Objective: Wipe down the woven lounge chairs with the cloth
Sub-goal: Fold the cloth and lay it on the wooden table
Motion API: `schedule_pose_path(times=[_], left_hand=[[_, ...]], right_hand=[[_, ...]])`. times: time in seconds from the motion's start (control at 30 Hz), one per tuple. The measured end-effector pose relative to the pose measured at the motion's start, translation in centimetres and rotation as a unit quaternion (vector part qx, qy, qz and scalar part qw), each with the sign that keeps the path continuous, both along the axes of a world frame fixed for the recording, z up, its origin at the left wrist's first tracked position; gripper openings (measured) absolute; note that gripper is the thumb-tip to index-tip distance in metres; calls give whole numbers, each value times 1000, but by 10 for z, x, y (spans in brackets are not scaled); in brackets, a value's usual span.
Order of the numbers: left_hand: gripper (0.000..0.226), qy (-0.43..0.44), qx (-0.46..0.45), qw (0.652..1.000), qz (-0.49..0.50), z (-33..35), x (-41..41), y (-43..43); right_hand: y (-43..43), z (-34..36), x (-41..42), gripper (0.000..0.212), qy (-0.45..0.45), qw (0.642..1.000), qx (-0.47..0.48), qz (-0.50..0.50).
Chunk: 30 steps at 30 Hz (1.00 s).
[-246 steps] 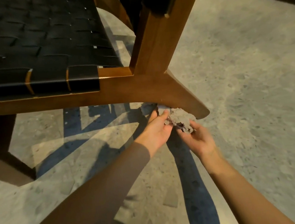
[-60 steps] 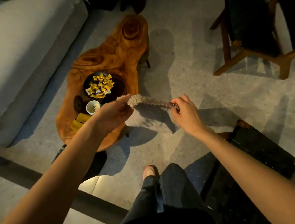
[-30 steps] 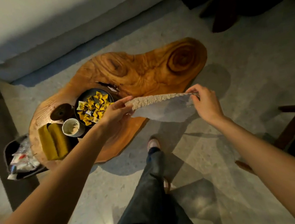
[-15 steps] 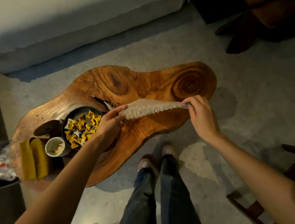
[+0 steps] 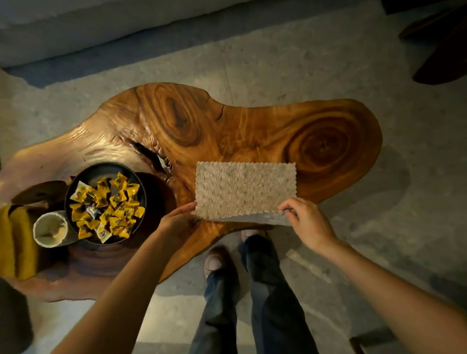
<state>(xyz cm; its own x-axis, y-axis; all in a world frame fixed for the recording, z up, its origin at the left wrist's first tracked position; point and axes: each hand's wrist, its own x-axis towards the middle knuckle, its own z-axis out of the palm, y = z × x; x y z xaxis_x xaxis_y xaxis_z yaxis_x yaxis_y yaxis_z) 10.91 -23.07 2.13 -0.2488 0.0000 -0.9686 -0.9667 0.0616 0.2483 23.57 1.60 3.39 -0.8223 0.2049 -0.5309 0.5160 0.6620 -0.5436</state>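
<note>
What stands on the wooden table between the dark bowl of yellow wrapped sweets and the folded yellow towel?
In the head view, a small pale cup stands between the bowl and the towel.

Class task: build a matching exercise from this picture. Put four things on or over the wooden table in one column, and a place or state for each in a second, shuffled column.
1. cloth
2. dark bowl
3. white cup
4. yellow pad

A. holds yellow wrapped sweets
B. lies at the left end of the table
C. pinched by the left hand and the right hand
D. stands just left of the bowl

Pairs: 1-C, 2-A, 3-D, 4-B
</note>
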Motion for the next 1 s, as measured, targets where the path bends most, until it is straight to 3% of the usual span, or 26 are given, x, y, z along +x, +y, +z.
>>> schedule_pose_path(times=[0.1,0.2,0.43,0.57,0.7,0.9,1.0], left_hand=[[39,-17,1,1000,12,-25,-22,8],[26,-13,1,999,49,-33,-43,20],[32,76,-9,993,88,-85,-70,35],[40,213,-126,964,-98,-100,-56,30],[43,306,-173,915,-200,-109,-37,17],[14,354,-227,874,-243,-109,-40,20],[15,358,-220,877,-232,-109,-40,20]], right_hand=[[10,-29,-22,17,3,1000,-2,22],[19,-44,-45,18,29,1000,5,9],[35,-103,-86,15,29,999,42,-17],[35,-116,-73,23,44,989,95,-104],[28,-123,-50,27,40,965,59,-253],[23,-124,-41,16,54,944,42,-324],[22,-119,-38,11,83,937,11,-339]])
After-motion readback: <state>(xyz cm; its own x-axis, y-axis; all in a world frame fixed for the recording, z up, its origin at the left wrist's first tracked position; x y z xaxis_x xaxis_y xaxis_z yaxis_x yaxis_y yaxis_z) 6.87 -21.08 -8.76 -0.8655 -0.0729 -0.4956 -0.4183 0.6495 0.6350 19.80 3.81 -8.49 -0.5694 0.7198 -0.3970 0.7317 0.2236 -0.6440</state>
